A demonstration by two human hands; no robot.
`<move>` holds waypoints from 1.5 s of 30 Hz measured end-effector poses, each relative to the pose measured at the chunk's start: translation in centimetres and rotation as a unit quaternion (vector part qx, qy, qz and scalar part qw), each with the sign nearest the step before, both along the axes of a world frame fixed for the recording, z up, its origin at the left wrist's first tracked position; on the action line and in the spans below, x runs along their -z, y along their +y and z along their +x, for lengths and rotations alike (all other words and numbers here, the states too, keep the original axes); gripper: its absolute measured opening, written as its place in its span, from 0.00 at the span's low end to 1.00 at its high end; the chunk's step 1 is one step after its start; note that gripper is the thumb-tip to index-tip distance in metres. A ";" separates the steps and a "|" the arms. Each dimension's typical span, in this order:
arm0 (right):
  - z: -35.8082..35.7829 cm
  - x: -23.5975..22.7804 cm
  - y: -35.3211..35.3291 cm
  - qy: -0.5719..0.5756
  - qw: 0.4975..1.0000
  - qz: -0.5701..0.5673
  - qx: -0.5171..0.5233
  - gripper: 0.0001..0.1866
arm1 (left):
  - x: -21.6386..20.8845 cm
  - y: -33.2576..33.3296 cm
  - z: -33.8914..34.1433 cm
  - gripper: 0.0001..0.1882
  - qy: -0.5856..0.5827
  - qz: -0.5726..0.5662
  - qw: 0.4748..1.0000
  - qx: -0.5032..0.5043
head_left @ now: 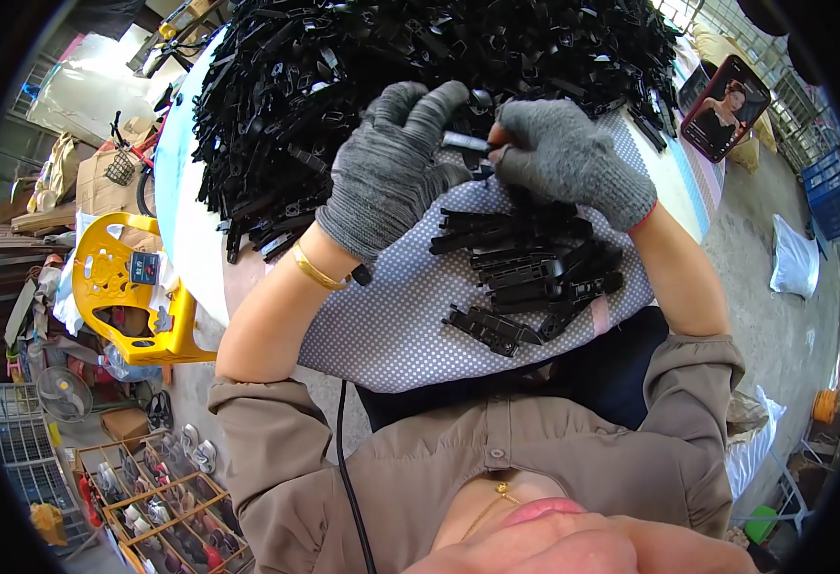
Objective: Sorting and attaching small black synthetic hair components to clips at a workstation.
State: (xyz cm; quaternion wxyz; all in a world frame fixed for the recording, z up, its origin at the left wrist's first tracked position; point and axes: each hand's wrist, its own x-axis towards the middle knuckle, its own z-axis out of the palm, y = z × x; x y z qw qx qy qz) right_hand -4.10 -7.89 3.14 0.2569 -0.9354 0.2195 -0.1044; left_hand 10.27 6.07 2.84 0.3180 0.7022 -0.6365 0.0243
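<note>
Small pale-and-black part (pixel 466 143): 12–1 o'clock from view centre | Right hand (pixel 573 158): pinched on it | Left hand (pixel 393 158): half-curled, hold unclear | Step: apparently two-handed part-work | Next: likely needs steady pinch

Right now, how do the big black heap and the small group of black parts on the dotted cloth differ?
Size: the big black heap spreads across the table's far side; the small group is just a few pieces.
Place: the heap lies mostly beyond the hands; the small group sits on the dotted cloth, nearer the body.
Arrangement: the heap is jumbled; several small-group pieces lie roughly side by side.
Shared: both hold black, elongated parts.
</note>
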 end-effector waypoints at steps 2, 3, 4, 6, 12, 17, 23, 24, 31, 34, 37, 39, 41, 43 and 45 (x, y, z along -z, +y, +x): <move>-0.1 0.2 0.4 -0.072 0.992 0.006 -0.108 0.12 | -0.3 -0.1 0.1 0.25 -0.254 -0.051 0.966 0.011; 0.0 0.3 0.5 -0.072 0.989 -0.046 -0.118 0.13 | 0.3 -0.1 0.4 0.21 -0.274 -0.027 0.961 0.041; 0.0 0.4 0.4 -0.070 0.990 -0.048 -0.117 0.13 | 0.6 0.0 0.6 0.21 -0.272 -0.029 0.961 0.041; -0.2 0.5 0.2 -0.126 0.983 -0.012 -0.134 0.13 | 0.9 0.3 0.7 0.18 -0.253 0.082 0.963 0.030; -0.8 0.1 -0.7 0.034 0.989 -0.062 -0.128 0.16 | -0.5 0.8 1.6 0.13 0.181 0.052 0.982 0.002; -1.2 -0.6 -0.1 0.065 0.975 -0.149 -0.153 0.14 | -1.1 1.2 1.3 0.16 0.485 0.099 0.866 0.077; 0.5 1.6 1.3 -0.023 0.953 -0.215 -0.213 0.11 | -1.1 1.0 1.8 0.20 0.648 0.111 0.747 0.101; 0.5 1.6 1.4 -0.010 0.959 -0.195 -0.206 0.12 | -1.0 0.9 1.8 0.20 0.647 0.117 0.746 0.109; 0.0 1.9 0.5 0.032 0.968 -0.202 -0.148 0.10 | -1.1 1.0 1.2 0.18 0.595 0.144 0.776 0.152; -0.1 1.0 0.2 -0.096 0.992 -0.018 -0.075 0.09 | -1.9 1.4 0.2 0.17 0.488 0.241 0.830 0.118; -0.2 0.5 0.3 -0.149 0.973 0.177 -0.018 0.06 | -1.2 1.4 -1.3 0.16 0.425 0.214 0.873 0.111; 0.4 0.8 0.2 -0.203 0.926 0.319 -0.010 0.04 | -0.7 1.5 -1.4 0.16 0.404 0.196 0.888 0.098; 0.3 0.5 0.4 -0.193 0.924 0.331 -0.001 0.05 | -0.1 1.2 -0.9 0.16 0.392 0.113 0.909 0.086; 0.1 2.1 -0.9 -0.222 0.914 0.339 -0.029 0.10 | -0.2 0.9 -0.9 0.16 0.403 0.102 0.906 0.079; -0.1 1.5 -0.5 -0.229 0.876 0.425 -0.006 0.09 | -0.8 1.0 -1.0 0.16 0.410 0.091 0.906 0.052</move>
